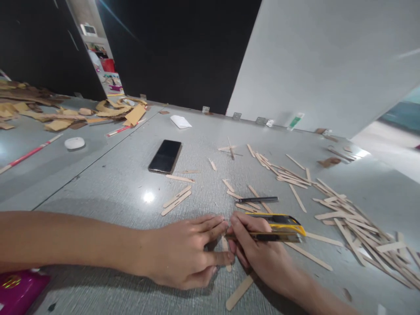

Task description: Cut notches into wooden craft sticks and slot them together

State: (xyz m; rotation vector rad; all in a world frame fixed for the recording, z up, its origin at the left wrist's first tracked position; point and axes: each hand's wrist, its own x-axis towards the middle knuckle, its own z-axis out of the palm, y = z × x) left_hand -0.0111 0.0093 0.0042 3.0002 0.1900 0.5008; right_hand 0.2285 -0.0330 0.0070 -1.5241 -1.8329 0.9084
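- Wooden stick (pixel 225 244), in the head view: it lies on the grey desk (pixel 114 183) at the near middle, pointing away from the person, partly covered by fingers.
- Left hand (pixel 187 251): palm down, fingers spread and slightly bent, two of them reaching over the stick; it is open rather than gripping.
- Right hand (pixel 259 253): closed around a slim dark tool (pixel 275 236), thumb and fingers pinched near the tool's left end, just beside the left fingertips.
- Yellow-edged cutter (pixel 297 228): just beyond the right hand, with a black pen (pixel 259 199) farther off.
- Another stick (pixel 240 292): nearer the person, partly beneath the right hand.
- Pile of sticks (pixel 352 218): spread across the right side.
- Phone (pixel 166 156): beyond the left hand, with a white mouse (pixel 74 143) farther left.
- Purple packet (pixel 26 284): near left corner.
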